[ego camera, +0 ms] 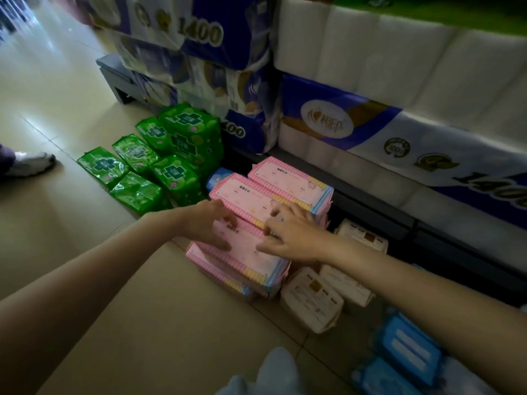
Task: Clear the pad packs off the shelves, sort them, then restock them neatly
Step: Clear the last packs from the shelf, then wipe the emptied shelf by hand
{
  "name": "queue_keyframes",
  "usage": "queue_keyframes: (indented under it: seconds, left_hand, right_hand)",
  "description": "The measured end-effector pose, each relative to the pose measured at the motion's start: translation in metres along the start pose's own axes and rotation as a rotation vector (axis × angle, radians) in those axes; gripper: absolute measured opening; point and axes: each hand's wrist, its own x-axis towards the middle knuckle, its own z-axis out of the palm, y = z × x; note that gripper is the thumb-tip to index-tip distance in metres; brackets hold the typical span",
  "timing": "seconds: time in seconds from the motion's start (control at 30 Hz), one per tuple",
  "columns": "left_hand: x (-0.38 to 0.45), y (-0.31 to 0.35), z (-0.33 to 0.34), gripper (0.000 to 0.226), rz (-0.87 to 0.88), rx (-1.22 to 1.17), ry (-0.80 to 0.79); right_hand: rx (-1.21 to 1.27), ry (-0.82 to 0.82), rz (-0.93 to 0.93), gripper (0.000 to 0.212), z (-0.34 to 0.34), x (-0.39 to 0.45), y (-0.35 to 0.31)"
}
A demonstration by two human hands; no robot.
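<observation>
Several pink pad packs (251, 195) lie stacked on the tiled floor in front of the bottom shelf. My left hand (211, 223) rests on the left end of the nearest pink pack (245, 252), its fingers loosely curved on the top. My right hand (288, 232) rests on the same pack's right part with fingers spread. Green pad packs (148, 166) are piled to the left. Cream packs (313, 297) lie to the right, and blue packs (405, 346) sit at the lower right. One blue pack (218, 176) peeks out behind the pink ones.
Large toilet roll bundles (356, 81) fill the shelves above. The dark bottom shelf edge (379, 206) runs diagonally behind the packs. Another person's shoe (31, 163) stands on the floor at the far left. Open tiled floor (85, 223) lies to the left.
</observation>
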Motion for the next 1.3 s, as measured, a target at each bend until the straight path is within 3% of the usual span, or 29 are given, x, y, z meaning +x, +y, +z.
queue_keyframes:
  seconds: [0.07,0.17,0.4,0.6,0.7,0.83,0.93,1.0,1.07,1.17,1.3]
  left_hand:
    - [0.009,0.011,-0.024,0.041,0.02,-0.023,0.125]
    - [0.025,0.037,-0.069,0.034,0.054,-0.003,0.432]
    - [0.033,0.104,-0.215,0.028,0.379,0.071,1.207]
    - [0.018,0.151,-0.353,0.026,0.559,0.097,1.607]
    - [0.019,0.164,-0.406,0.03,0.574,0.076,1.625]
    - [0.034,0.171,-0.461,0.047,0.458,0.041,1.436]
    - [0.041,0.175,-0.491,0.06,0.39,0.097,1.357]
    - [0.046,0.182,-0.507,0.07,0.363,0.172,1.322]
    - [0.053,0.193,-0.521,0.084,0.338,0.263,1.299]
    - [0.065,0.215,-0.539,0.102,0.306,0.503,1.303]
    - [0.079,0.24,-0.549,0.107,0.134,0.597,1.233]
  right_hand:
    - [-0.019,0.132,0.009,0.037,-0.03,-0.002,0.014]
    - [0.009,0.408,0.026,0.034,-0.085,-0.01,0.035]
    - [-0.266,1.102,-0.068,0.029,-0.231,-0.047,0.052]
    - [-0.358,1.349,-0.065,0.025,-0.354,-0.073,0.055]
    - [-0.418,1.312,0.01,0.035,-0.399,-0.084,0.05]
    - [-0.49,1.133,0.508,0.071,-0.468,-0.087,0.074]
    - [-0.213,1.112,0.733,0.092,-0.523,-0.083,0.107]
    - [0.126,1.067,0.728,0.098,-0.543,-0.075,0.125]
    - [0.285,1.076,0.678,0.095,-0.546,-0.064,0.136]
    - [0.201,1.14,0.721,0.086,-0.535,-0.048,0.14]
    - [0.012,1.093,0.823,0.095,-0.525,-0.047,0.132]
